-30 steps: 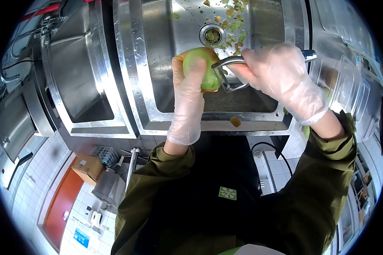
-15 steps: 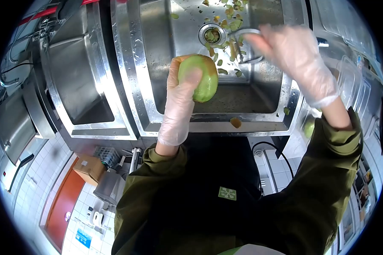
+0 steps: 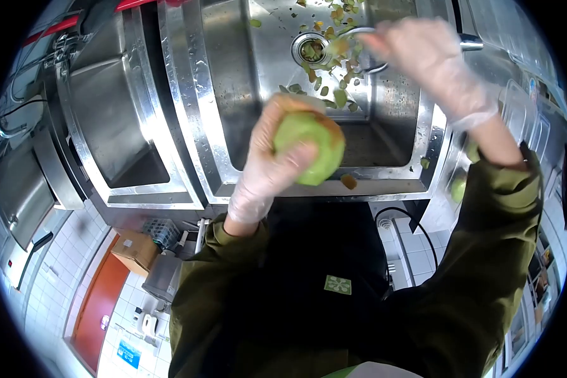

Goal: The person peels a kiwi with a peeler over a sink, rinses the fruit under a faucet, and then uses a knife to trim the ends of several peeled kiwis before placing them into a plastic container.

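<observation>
My left hand (image 3: 268,154), in a clear glove, is wrapped round a large green fruit (image 3: 314,142). Most of the fruit's surface is pale and peeled, with an orange-brown patch near its far end. My thumb presses over the near side, and the fruit is held above the sink's front part. My right hand (image 3: 425,60), gloved too and blurred, is closed round a peeler (image 3: 471,43). Its handle end sticks out to the right of the fist, and its metal frame points left over the sink. The peeler and fruit are apart.
Green and brownish peelings (image 3: 340,97) lie in the steel sink (image 3: 233,82) around the drain (image 3: 311,50). One brown peel (image 3: 348,181) sits on the front rim. A second sink (image 3: 110,101) is at left. Another green fruit (image 3: 458,188) and clear plastic containers (image 3: 516,120) are at right.
My left hand has brought the fruit nearer to me and to the right, turning it. My right hand has shifted slightly up with the peeler.
</observation>
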A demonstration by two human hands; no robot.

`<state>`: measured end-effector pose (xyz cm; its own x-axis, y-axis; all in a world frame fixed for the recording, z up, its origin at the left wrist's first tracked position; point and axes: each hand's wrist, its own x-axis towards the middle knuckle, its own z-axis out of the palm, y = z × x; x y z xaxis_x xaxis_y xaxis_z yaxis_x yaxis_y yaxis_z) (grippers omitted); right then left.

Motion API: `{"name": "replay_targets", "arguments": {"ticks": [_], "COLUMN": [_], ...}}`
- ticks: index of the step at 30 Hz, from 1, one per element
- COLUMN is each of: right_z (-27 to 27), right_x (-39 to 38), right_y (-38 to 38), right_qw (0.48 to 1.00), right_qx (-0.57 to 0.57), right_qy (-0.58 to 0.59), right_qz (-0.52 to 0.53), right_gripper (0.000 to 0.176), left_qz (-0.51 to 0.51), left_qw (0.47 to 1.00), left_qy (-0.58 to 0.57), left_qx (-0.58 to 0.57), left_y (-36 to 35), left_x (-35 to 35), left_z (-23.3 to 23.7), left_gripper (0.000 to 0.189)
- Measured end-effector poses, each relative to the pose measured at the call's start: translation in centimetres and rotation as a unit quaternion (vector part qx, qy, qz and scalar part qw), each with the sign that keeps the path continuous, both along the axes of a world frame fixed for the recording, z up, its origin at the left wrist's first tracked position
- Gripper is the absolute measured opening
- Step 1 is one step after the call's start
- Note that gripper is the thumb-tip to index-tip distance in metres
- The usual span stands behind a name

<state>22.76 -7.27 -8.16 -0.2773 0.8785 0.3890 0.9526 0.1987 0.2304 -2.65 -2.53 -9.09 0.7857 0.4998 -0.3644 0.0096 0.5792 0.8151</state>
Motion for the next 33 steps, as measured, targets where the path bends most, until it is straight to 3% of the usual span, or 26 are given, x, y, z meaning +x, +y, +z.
{"name": "replay_targets", "arguments": {"ticks": [2, 5, 8, 14, 17, 19, 23, 24, 29, 32, 33], "right_z": [0.8, 2.7, 2.9, 3.5, 3.3, 2.8, 0.0, -0.6, -0.8, -0.8, 1.0], "right_x": [-0.4, -1.7, -2.8, -4.8, -4.8, -4.7, -0.7, -0.1, -1.1, -2.7, -3.8], "right_y": [0.3, -0.5, -1.1, -0.5, -0.4, -0.3, -0.5, 0.3, -1.4, -2.7, -3.3], "right_qw": [0.94, 0.939, 0.963, 0.947, 0.948, 0.952, 0.998, 0.954, 0.957, 0.962, 0.861], "right_qx": [-0.276, -0.304, -0.233, -0.27, -0.266, -0.255, -0.051, -0.273, -0.238, -0.112, -0.233], "right_qy": [-0.011, 0.029, 0.124, 0.17, 0.174, 0.17, -0.044, 0.036, 0.077, 0.215, 0.424], "right_qz": [-0.201, -0.16, -0.06, -0.044, -0.036, -0.031, 0.009, -0.116, -0.145, -0.126, -0.157], "right_gripper": [0.039, 0.041, 0.043, 0.041, 0.041, 0.039, 0.037, 0.04, 0.036, 0.032, 0.028], "left_qz": [0.019, 0.034, 0.053, 0.094, 0.066, 0.068, -0.041, -0.081, 0.048, 0.084, 0.094], "left_qw": [0.999, 0.996, 0.995, 0.99, 0.984, 0.989, 0.999, 0.997, 0.995, 0.988, 0.986], "left_qy": [0.045, 0.075, 0.073, 0.092, 0.123, 0.118, 0.003, -0.011, 0.081, 0.122, 0.119], "left_qx": [0.017, 0.037, 0.042, 0.044, 0.108, 0.057, 0.018, 0.01, -0.032, -0.047, -0.066], "left_y": [0.5, 1.5, 1.6, 0.9, 0.7, 0.7, 0.5, 0.4, 1.0, 0.6, 0.5], "left_x": [0.0, -0.2, -0.3, 0.9, 1.6, 1.5, -0.2, -0.2, 0.5, 0.3, 0.5], "left_z": [-0.1, -1.3, -1.7, -0.9, -0.1, 0.0, -0.4, 0.0, -0.1, 0.1, 0.4], "left_gripper": [0.041, 0.042, 0.042, 0.041, 0.039, 0.039, 0.04, 0.041, 0.048, 0.054, 0.055]}}
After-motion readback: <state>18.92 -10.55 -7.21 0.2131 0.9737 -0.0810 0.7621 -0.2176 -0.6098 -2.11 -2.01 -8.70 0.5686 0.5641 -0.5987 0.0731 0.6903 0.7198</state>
